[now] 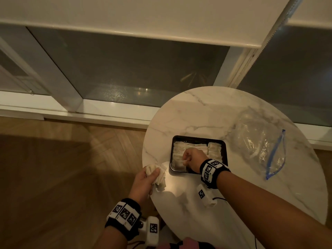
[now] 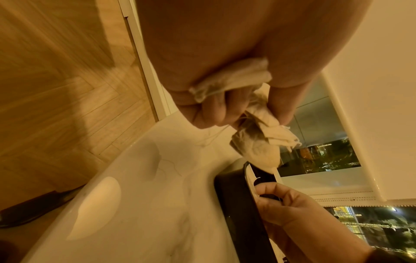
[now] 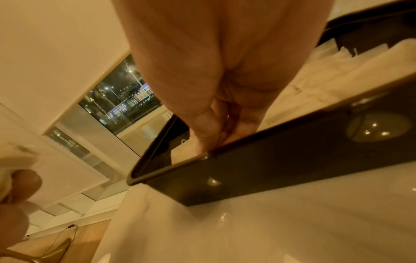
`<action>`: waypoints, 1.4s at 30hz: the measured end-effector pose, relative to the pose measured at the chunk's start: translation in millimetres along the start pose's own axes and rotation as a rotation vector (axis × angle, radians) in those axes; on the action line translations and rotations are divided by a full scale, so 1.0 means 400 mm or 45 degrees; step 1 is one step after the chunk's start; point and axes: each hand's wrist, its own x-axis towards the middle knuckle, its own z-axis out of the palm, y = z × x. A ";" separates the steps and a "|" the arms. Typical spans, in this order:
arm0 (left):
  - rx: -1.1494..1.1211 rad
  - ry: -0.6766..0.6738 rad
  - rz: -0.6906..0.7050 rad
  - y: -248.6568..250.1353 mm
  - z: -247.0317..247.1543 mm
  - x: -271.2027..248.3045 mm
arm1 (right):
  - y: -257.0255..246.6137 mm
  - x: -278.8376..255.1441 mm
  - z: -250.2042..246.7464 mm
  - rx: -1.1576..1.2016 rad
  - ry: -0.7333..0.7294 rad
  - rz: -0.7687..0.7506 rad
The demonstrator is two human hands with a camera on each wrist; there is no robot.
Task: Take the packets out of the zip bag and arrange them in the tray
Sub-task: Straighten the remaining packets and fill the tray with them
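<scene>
The round marble desk (image 1: 197, 112) carries everything. On its right side lies the clear zip bag (image 1: 258, 141), blue seal open and toward the person; a few pale packets seem to remain inside, though the plastic blurs them. Near the middle sits the black tray (image 1: 224, 155), a shallow rectangle with its long axis running left to right, already lined with rows of pale packets (image 1: 213, 148) laid flat and close together.

The right hand (image 1: 193, 158) is over the tray's near left part, its grip curled, thumb and fingers pinching one small packet (image 1: 184, 161) down at the near wall, as the right wrist view shows. The left hand (image 1: 145, 178) hovers at the desk's left edge, just beside the tray's near left corner, its grip clenched round a crumpled bunch (image 1: 159, 177) of spare packets; thin threads trail from them in the left wrist view.

The relation that matters: the bunch lies to the left of the tray and of the right hand, near enough for the right hand to pick from it without reaching for the bag. The packets look like soft, limp paper sachets, cream-coloured and creased, so they likely flop and need flattening as each is set into a row.
</scene>
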 end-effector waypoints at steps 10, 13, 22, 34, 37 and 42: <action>-0.011 -0.001 0.034 -0.013 0.009 0.004 | -0.011 0.026 0.022 -0.071 0.017 0.024; 0.023 -0.010 0.051 -0.014 0.015 0.011 | -0.004 0.028 0.018 -0.103 0.016 -0.004; 0.120 -0.107 0.129 -0.010 0.075 0.012 | -0.029 -0.105 -0.045 0.452 0.051 -0.257; 0.244 -0.279 0.179 -0.013 0.169 0.024 | 0.054 -0.225 -0.059 0.604 -0.060 -0.078; 0.302 -0.292 0.192 -0.013 0.180 0.026 | 0.066 -0.237 -0.063 0.703 -0.059 -0.046; 0.323 -0.330 0.182 -0.019 0.180 0.031 | 0.070 -0.246 -0.065 0.747 -0.113 -0.071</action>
